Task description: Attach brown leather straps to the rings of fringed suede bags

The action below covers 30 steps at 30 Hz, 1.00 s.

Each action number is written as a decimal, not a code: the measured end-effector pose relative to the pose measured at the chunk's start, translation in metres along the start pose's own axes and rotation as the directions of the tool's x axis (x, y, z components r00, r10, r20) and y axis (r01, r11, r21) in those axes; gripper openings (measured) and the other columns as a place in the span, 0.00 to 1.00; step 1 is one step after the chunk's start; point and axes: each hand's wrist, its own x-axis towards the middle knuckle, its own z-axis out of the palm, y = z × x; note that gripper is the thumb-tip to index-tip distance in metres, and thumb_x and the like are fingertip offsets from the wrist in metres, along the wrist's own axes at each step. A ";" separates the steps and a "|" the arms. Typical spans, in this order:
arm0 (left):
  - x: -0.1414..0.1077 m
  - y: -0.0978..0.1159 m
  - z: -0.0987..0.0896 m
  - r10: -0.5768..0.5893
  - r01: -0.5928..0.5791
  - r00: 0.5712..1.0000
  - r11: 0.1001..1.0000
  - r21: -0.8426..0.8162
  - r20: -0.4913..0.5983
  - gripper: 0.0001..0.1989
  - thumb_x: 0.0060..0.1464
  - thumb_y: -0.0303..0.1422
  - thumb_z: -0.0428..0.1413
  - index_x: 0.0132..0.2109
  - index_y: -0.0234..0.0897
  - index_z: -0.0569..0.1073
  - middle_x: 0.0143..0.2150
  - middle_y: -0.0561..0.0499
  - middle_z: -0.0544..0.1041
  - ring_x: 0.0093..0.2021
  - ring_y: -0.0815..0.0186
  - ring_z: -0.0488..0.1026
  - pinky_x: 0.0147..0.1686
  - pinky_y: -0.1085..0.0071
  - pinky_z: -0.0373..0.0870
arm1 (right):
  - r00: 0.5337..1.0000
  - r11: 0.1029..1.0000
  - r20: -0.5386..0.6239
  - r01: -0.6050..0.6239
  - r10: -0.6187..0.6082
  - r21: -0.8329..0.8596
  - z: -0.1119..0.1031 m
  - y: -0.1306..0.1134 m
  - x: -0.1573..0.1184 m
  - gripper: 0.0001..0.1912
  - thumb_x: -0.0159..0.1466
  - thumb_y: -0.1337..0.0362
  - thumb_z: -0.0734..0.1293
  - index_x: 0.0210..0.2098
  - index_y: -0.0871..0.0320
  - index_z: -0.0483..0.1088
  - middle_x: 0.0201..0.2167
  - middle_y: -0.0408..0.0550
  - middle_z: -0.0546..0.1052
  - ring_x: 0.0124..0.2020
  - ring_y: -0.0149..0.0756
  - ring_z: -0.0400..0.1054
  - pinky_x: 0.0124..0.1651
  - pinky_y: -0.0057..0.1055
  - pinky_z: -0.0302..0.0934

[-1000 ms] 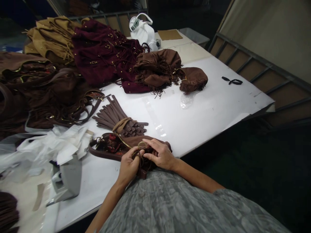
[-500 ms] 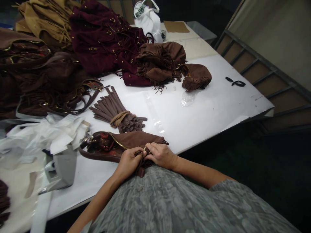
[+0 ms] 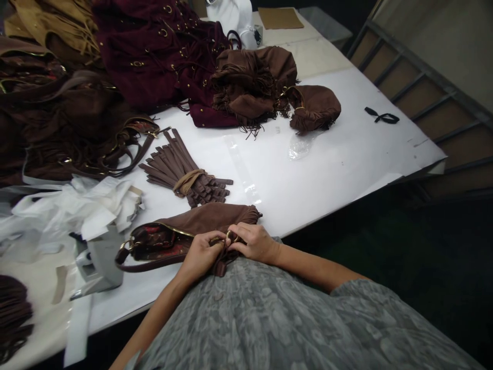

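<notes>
Pinching a gold ring (image 3: 229, 235) with the right hand (image 3: 257, 245), fingers closed; gripping dark brown strips (image 3: 221, 266) just to the left with the left hand (image 3: 202, 255), fingers also closed. Hard to tell any left-hand contact with the ring. Just beyond both hands, on the near part of the white table (image 3: 327, 169): a brown bag (image 3: 211, 216), long axis running left to right, handle (image 3: 148, 266) at the left, gathered end (image 3: 252, 214) at the right. Nearer to that end with the right hand than with the left.
</notes>
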 end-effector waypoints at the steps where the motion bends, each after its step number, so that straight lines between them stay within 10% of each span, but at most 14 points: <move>1: 0.000 -0.001 -0.002 0.025 -0.026 0.999 0.999 0.028 0.028 0.10 0.49 0.35 0.56 0.33 0.35 0.80 0.29 0.50 0.80 0.31 0.62 0.74 0.32 0.71 0.67 | 0.999 0.997 0.045 -0.023 0.020 0.070 -0.007 -0.001 0.003 0.13 0.65 0.57 0.66 0.42 0.61 0.71 0.32 0.48 0.76 0.32 0.33 0.70 0.37 0.27 0.62; 8: 0.010 0.016 -0.012 0.170 -0.240 0.963 0.895 0.377 0.210 0.06 0.49 0.30 0.56 0.30 0.39 0.79 0.27 0.53 0.79 0.28 0.64 0.73 0.28 0.72 0.62 | 0.934 0.973 0.356 -0.052 -0.032 0.225 -0.041 0.002 0.031 0.11 0.66 0.63 0.65 0.28 0.62 0.70 0.29 0.45 0.73 0.30 0.29 0.64 0.34 0.26 0.55; 12: 0.016 0.025 -0.013 0.167 -0.258 0.958 0.854 0.451 0.231 0.05 0.49 0.30 0.57 0.29 0.39 0.78 0.26 0.54 0.78 0.27 0.65 0.73 0.26 0.72 0.60 | 0.863 0.920 0.497 -0.265 0.092 0.290 -0.041 0.005 0.047 0.13 0.63 0.67 0.66 0.22 0.62 0.68 0.23 0.41 0.69 0.25 0.26 0.60 0.31 0.25 0.51; 17: 0.013 0.018 -0.014 0.305 -0.292 0.950 0.786 0.545 0.069 0.11 0.49 0.35 0.61 0.41 0.39 0.76 0.36 0.52 0.78 0.36 0.61 0.75 0.33 0.70 0.66 | 0.800 0.452 0.499 -0.600 0.334 0.660 -0.031 0.011 0.053 0.20 0.60 0.56 0.67 0.18 0.61 0.65 0.17 0.38 0.64 0.21 0.25 0.54 0.27 0.26 0.46; 21: 0.007 0.008 -0.009 0.537 -0.340 0.841 0.622 0.705 -0.068 0.18 0.53 0.38 0.60 0.50 0.38 0.71 0.44 0.46 0.76 0.46 0.56 0.72 0.41 0.65 0.68 | 0.750 0.052 0.512 -0.583 0.419 0.811 -0.022 0.006 0.048 0.24 0.54 0.48 0.71 0.19 0.61 0.63 0.18 0.38 0.64 0.18 0.22 0.49 0.23 0.26 0.39; 26: 0.010 -0.004 0.000 0.697 -0.416 0.711 0.524 0.743 -0.092 0.16 0.56 0.36 0.58 0.50 0.36 0.68 0.45 0.42 0.76 0.47 0.53 0.71 0.50 0.57 0.66 | 0.750 -0.084 0.466 -0.487 0.469 0.869 -0.013 0.001 0.040 0.23 0.54 0.49 0.72 0.20 0.62 0.62 0.18 0.36 0.61 0.16 0.19 0.42 0.22 0.28 0.29; 30: 0.014 -0.013 0.007 0.635 -0.483 0.772 0.594 0.644 -0.007 0.09 0.58 0.32 0.54 0.46 0.37 0.68 0.37 0.46 0.76 0.38 0.59 0.74 0.38 0.66 0.70 | 0.692 -0.204 0.484 -0.450 0.536 0.869 -0.001 0.001 0.030 0.22 0.53 0.52 0.73 0.19 0.62 0.63 0.18 0.37 0.62 0.17 0.19 0.42 0.21 0.28 0.31</move>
